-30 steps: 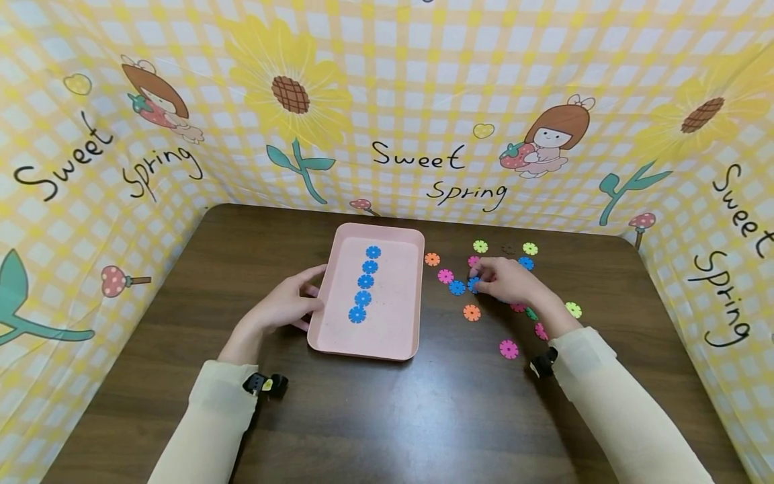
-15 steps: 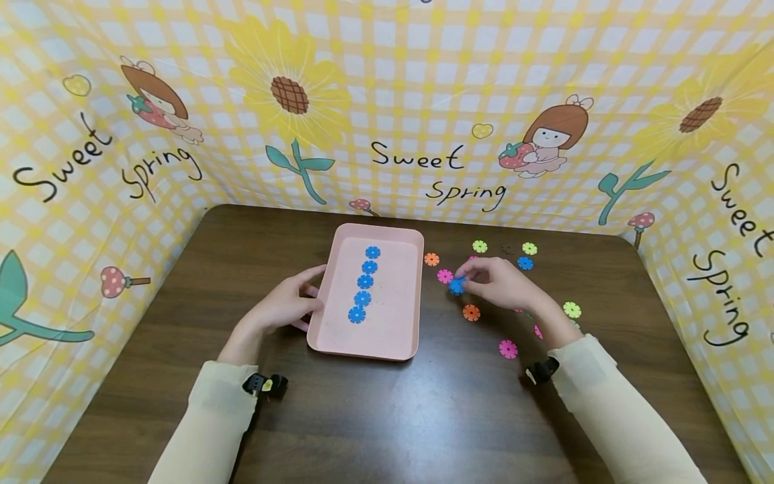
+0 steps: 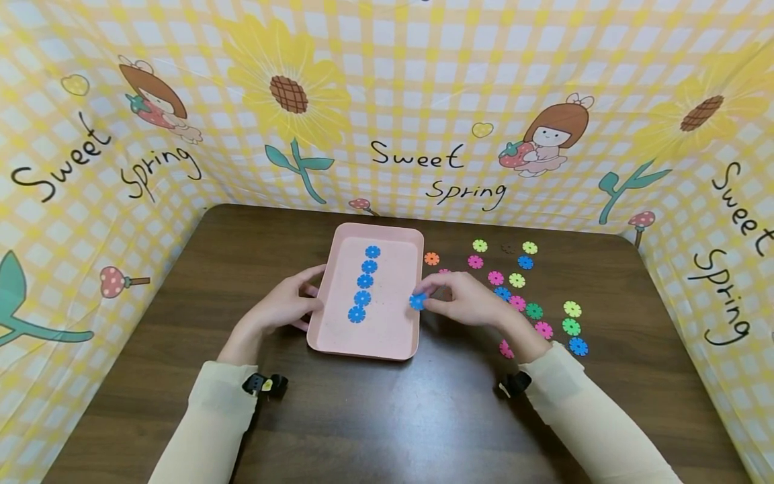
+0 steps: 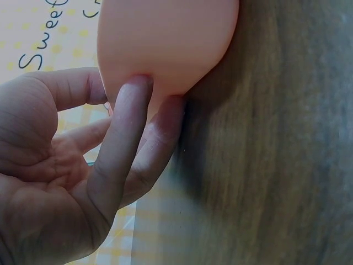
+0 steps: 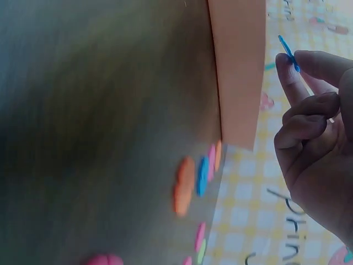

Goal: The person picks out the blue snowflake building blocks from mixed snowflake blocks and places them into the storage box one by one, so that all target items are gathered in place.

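A pink tray point(image 3: 399, 343) lies on the dark wooden table with a column of several blue flower discs point(image 3: 365, 281) in it. My right hand point(image 3: 465, 300) pinches one blue flower disc point(image 3: 416, 301) between thumb and fingertips at the tray's right rim; the same blue disc point(image 5: 289, 53) shows in the right wrist view above the tray's wall point(image 5: 237, 77). My left hand point(image 3: 284, 304) rests against the tray's left side, its fingers point(image 4: 129, 138) touching the tray's outer wall point(image 4: 165, 38).
Several loose flower discs in pink, green, yellow, orange and blue point(image 3: 526, 302) lie scattered on the table right of the tray. A yellow checked cloth screen point(image 3: 423, 121) walls in the table on three sides. Bare dark wood point(image 3: 387, 417) lies in front of the tray.
My right hand picked a blue disc from the scattered pile and carried it left to the tray's right rim. The left hand and tray stayed still.
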A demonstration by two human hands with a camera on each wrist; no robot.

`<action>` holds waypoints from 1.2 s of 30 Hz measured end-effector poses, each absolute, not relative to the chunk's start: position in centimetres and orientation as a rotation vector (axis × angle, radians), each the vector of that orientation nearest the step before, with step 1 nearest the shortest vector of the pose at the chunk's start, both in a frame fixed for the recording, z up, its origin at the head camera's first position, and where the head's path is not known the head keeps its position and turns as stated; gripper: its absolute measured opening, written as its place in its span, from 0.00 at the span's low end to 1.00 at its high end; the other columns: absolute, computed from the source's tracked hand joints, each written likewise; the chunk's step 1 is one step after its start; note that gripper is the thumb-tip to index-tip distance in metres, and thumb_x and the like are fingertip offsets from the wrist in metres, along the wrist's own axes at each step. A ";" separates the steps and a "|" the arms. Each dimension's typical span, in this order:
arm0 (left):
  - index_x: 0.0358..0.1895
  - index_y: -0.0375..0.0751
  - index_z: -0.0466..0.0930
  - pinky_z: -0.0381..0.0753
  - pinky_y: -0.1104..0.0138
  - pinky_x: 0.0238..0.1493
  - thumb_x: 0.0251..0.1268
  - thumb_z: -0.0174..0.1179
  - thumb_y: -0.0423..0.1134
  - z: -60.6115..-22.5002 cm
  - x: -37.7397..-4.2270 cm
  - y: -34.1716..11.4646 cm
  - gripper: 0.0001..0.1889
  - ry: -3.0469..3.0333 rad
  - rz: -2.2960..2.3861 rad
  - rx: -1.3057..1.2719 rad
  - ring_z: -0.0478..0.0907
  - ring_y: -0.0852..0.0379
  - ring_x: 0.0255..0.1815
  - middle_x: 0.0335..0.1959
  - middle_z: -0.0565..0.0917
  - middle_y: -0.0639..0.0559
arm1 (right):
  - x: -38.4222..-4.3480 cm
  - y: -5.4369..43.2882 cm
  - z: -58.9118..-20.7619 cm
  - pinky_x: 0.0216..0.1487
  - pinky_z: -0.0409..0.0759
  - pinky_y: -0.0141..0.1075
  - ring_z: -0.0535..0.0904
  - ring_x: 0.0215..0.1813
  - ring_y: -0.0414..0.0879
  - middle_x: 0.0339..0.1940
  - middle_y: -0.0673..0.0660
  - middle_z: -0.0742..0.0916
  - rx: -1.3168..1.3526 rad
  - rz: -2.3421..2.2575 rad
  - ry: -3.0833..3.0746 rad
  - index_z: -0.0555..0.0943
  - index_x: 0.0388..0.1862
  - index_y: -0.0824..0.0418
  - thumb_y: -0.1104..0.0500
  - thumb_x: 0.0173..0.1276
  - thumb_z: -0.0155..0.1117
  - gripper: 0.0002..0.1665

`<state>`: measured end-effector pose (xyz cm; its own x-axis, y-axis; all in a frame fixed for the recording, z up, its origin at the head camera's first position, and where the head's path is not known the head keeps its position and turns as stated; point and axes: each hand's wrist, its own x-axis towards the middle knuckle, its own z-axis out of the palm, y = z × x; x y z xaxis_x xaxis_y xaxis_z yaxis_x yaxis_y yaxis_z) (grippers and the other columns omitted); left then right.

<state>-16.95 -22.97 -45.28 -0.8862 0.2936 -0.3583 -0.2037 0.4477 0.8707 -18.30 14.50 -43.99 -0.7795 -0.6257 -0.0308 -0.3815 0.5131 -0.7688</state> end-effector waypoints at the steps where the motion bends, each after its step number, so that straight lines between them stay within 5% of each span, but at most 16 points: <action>1: 0.85 0.49 0.51 0.89 0.52 0.33 0.68 0.59 0.30 -45.3 -17.0 -23.0 0.44 2.239 1.439 0.077 0.83 0.42 0.44 0.58 0.74 0.29 | -18.2 14.1 -44.1 0.31 0.76 0.38 0.77 0.32 0.49 0.42 0.43 0.88 -0.852 -1.134 2.444 0.87 0.54 0.49 0.57 0.74 0.70 0.12; 22: 0.85 0.48 0.52 0.89 0.52 0.32 0.68 0.59 0.29 -45.4 -17.0 -23.0 0.43 2.230 1.453 0.073 0.83 0.41 0.44 0.57 0.74 0.30 | -18.2 10.1 -46.5 0.28 0.76 0.35 0.77 0.27 0.40 0.27 0.44 0.86 -0.977 -0.890 2.375 0.88 0.55 0.52 0.56 0.74 0.69 0.13; 36: 0.85 0.48 0.51 0.89 0.52 0.33 0.68 0.59 0.30 -45.3 -16.9 -23.0 0.43 2.223 1.460 0.079 0.83 0.41 0.44 0.57 0.74 0.30 | -18.3 12.6 -44.1 0.40 0.80 0.39 0.78 0.40 0.45 0.43 0.45 0.88 -0.896 -1.030 2.504 0.89 0.52 0.55 0.57 0.73 0.70 0.11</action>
<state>-16.90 -23.03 -45.28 -0.8851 0.3003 -0.3556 -0.2071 0.4301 0.8787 -18.27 12.57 -44.15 -0.7650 -0.6434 -0.0282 -0.4374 0.5513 -0.7105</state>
